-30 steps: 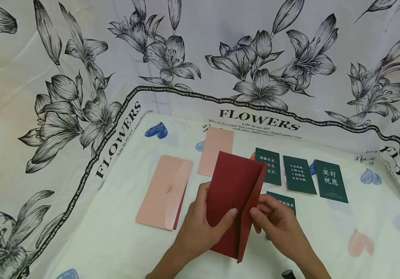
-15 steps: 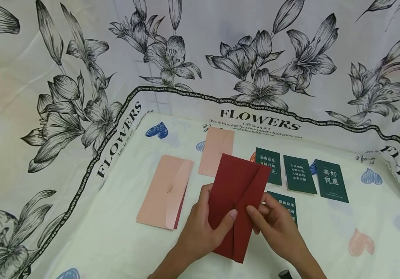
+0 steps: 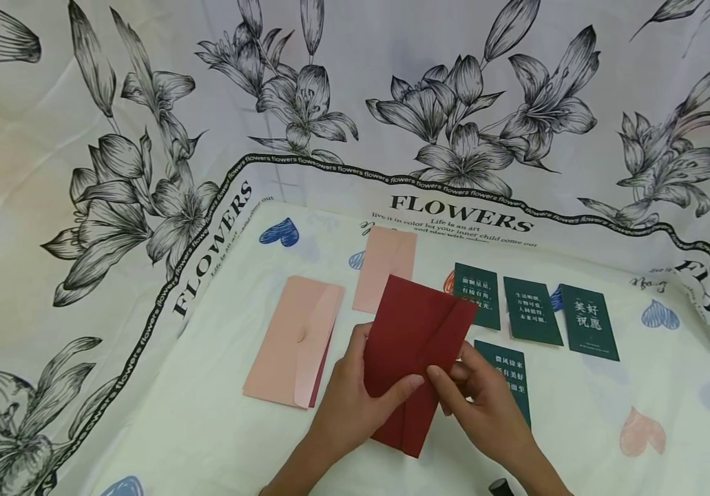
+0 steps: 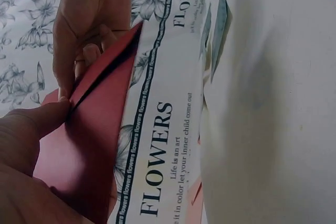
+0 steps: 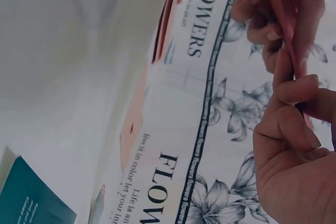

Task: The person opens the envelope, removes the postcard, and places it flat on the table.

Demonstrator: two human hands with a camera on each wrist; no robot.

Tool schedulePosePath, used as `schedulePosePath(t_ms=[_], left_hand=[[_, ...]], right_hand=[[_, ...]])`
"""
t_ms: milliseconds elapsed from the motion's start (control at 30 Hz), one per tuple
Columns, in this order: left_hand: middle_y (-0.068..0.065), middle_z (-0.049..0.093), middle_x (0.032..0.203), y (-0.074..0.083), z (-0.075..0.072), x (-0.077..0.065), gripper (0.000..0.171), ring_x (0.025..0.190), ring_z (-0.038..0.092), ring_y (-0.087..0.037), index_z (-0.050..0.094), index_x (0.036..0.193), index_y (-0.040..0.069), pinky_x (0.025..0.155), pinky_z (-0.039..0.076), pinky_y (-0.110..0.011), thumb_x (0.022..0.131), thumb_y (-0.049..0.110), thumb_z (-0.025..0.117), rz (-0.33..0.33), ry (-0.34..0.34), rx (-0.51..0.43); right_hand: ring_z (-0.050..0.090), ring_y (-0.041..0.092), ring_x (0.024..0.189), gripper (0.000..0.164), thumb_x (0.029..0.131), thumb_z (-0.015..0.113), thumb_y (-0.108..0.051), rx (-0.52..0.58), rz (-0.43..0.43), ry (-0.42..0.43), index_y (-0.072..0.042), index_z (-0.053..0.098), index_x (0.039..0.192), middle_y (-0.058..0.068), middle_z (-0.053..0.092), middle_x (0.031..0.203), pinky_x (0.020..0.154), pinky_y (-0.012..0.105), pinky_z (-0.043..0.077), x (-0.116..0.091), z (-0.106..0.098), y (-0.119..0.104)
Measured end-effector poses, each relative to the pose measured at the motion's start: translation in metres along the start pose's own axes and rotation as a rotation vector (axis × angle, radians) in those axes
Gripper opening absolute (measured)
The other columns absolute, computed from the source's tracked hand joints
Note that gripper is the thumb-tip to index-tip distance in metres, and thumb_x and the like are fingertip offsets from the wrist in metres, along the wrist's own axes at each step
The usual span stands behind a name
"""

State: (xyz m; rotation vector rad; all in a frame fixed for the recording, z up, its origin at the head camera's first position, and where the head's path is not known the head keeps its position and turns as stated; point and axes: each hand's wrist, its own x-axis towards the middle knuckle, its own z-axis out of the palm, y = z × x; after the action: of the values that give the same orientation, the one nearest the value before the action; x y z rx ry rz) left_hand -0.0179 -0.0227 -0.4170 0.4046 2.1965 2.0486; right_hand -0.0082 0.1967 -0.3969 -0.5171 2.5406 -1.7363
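A dark red envelope (image 3: 407, 324) is held up over the table in both hands. My left hand (image 3: 351, 406) grips its left side, the thumb lying across the front. On the other side, my right hand (image 3: 485, 406) pinches the flap's edge between thumb and fingers. In the left wrist view a dark gap shows under the flap (image 4: 107, 59) towards its far end, so it is not fully flat there. The right wrist view has the envelope (image 5: 283, 14) almost edge-on, both hands meeting at it. Whether anything lies inside is hidden.
Pink envelopes (image 3: 286, 337) lie stacked at the left, with red showing beneath. Another pink envelope (image 3: 379, 269) is behind the red one. Several green printed cards (image 3: 533, 310) lie at the right, one (image 3: 506, 365) partly behind my right hand. A black cylindrical object (image 3: 500, 487) sits at the front edge.
The red envelope's flap, standing raised a second ago, has folded down against the front. My right hand has moved slightly left with it; the left hand keeps its grip.
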Motion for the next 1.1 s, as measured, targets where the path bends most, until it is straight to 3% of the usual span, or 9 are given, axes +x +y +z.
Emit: schedulePosePath(t_ms=[200, 400, 567, 767, 933, 1100], left_hand=[[0.012, 0.064, 0.13, -0.004, -0.008, 0.002, 0.059, 0.117, 0.066, -0.017, 0.046, 0.143, 0.036, 0.089, 0.06, -0.037, 0.095, 0.036, 0.081, -0.063, 0.001, -0.032], [0.012, 0.065, 0.129, -0.004, -0.015, 0.002, 0.056, 0.116, 0.067, -0.016, 0.047, 0.143, 0.035, 0.089, 0.06, -0.037, 0.097, 0.036, 0.079, -0.054, -0.008, -0.017], [0.011, 0.064, 0.13, -0.008, -0.027, 0.003, 0.058, 0.117, 0.065, -0.018, 0.047, 0.144, 0.036, 0.089, 0.06, -0.038, 0.096, 0.033, 0.081, -0.069, 0.001, -0.008], [0.01, 0.064, 0.13, -0.016, -0.07, 0.006, 0.062, 0.118, 0.064, -0.019, 0.045, 0.146, 0.036, 0.088, 0.06, -0.042, 0.095, 0.039, 0.081, -0.082, 0.133, 0.143], [0.003, 0.065, 0.127, -0.027, -0.113, 0.006, 0.063, 0.115, 0.065, -0.021, 0.044, 0.147, 0.026, 0.087, 0.059, -0.045, 0.096, 0.036, 0.08, -0.105, 0.251, 0.322], [-0.007, 0.068, 0.123, -0.041, -0.137, 0.005, 0.066, 0.109, 0.069, -0.027, 0.043, 0.149, 0.018, 0.083, 0.06, -0.048, 0.097, 0.036, 0.079, -0.159, 0.287, 0.417]], right_hand=[[0.061, 0.014, 0.057, 0.041, 0.107, 0.064, -0.013, -0.017, 0.032, -0.004, -0.019, 0.053, 0.146, -0.005, 0.076, 0.092, 0.052, 0.03, 0.054, 0.001, 0.007, 0.0], [0.063, 0.014, 0.056, 0.041, 0.106, 0.066, -0.019, -0.025, 0.062, -0.008, -0.021, 0.053, 0.145, -0.006, 0.076, 0.09, 0.053, 0.03, 0.056, 0.004, 0.012, 0.0], [0.064, 0.017, 0.059, 0.039, 0.108, 0.063, -0.019, 0.019, 0.095, -0.071, -0.02, 0.051, 0.145, -0.004, 0.076, 0.094, 0.057, 0.031, 0.056, 0.006, 0.012, 0.002], [0.064, 0.023, 0.062, 0.034, 0.112, 0.056, -0.016, 0.079, 0.12, -0.093, -0.017, 0.045, 0.144, 0.001, 0.078, 0.112, 0.064, 0.032, 0.055, 0.007, 0.002, 0.006], [0.062, 0.027, 0.063, 0.029, 0.113, 0.053, -0.015, 0.101, 0.131, -0.076, -0.016, 0.046, 0.141, 0.01, 0.077, 0.108, 0.065, 0.033, 0.055, 0.004, -0.005, 0.009], [0.063, 0.024, 0.064, 0.028, 0.113, 0.052, -0.015, 0.113, 0.138, -0.075, -0.014, 0.047, 0.14, 0.013, 0.077, 0.107, 0.064, 0.033, 0.055, 0.004, -0.006, 0.014]])
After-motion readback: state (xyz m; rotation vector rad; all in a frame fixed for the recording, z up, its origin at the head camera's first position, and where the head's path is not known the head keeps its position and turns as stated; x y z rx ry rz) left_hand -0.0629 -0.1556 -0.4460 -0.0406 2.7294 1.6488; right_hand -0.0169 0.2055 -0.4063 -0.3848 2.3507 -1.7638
